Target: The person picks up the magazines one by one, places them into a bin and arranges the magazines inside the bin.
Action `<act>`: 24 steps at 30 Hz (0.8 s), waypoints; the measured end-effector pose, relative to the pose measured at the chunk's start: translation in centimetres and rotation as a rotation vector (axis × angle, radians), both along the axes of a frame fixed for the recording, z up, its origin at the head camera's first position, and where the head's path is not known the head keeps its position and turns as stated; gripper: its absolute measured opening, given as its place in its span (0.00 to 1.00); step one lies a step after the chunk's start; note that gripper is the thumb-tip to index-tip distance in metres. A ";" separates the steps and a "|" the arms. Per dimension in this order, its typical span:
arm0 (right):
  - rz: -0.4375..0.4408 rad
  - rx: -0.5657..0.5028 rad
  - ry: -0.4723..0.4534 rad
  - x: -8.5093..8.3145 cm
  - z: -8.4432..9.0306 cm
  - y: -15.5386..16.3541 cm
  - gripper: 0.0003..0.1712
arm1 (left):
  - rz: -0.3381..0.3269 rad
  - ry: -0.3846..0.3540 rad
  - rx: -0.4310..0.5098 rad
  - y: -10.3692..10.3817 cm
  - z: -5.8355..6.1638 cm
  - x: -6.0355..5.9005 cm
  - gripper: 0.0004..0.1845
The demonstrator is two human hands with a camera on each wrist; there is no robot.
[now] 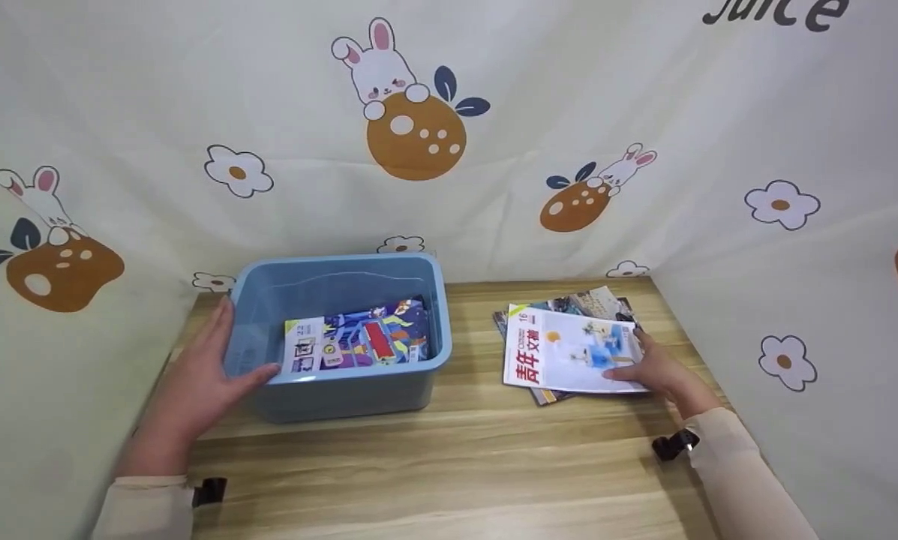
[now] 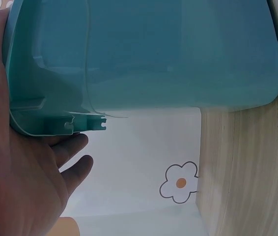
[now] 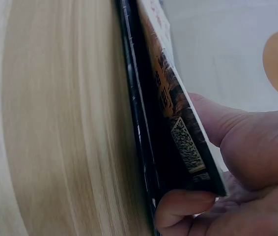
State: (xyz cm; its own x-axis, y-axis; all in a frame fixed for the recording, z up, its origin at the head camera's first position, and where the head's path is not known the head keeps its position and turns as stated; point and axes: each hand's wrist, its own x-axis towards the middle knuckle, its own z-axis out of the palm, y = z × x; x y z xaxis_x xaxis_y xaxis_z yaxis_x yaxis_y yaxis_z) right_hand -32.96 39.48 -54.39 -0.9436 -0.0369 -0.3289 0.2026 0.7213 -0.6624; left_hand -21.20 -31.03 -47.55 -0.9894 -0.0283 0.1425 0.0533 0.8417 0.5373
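The right hand (image 1: 659, 373) pinches between thumb (image 1: 623, 373) and curled finger (image 3: 183, 205); well left of that grip, the left hand (image 1: 205, 379) spreads, fingers (image 2: 78, 172), partly hidden, seemingly straight.

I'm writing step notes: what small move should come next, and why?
Probably lift the white magazine clear: the right hand pinches its edge, raised off the lower magazines, while the left hand holds the blue bin by a corner.

Pale-beige cloth left sleeve (image 1: 142, 511), matching right sleeve (image 1: 749, 480), creased near cuff. Blocky black left wrist device (image 1: 210, 491); black right wrist device (image 1: 672, 446) with pale glint. Left hand (image 1: 202, 379), right hand (image 1: 657, 373) bare.
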 end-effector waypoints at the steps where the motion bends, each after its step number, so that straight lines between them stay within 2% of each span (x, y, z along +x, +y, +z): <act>1: 0.000 -0.014 0.002 0.0 0.1 0.0 0.81 | -0.003 0.002 0.003 0.0 0.0 0.0 0.71; 8: 0.031 -0.084 0.027 -0.1 -0.1 0.3 0.71 | -0.023 0.007 0.019 -0.3 -0.2 -0.3 0.72; 12: 0.036 -0.131 0.078 -0.3 -0.4 0.7 0.67 | -0.019 0.002 0.025 -0.2 -0.2 -0.3 0.72; 18: 0.034 -0.274 0.181 -0.3 -0.8 0.9 0.65 | -0.017 0.005 0.024 -0.2 -0.2 -0.3 0.72; 24: -0.008 -0.386 0.218 -0.3 -0.8 0.6 0.63 | -0.016 0.011 0.017 -0.2 -0.2 -0.2 0.72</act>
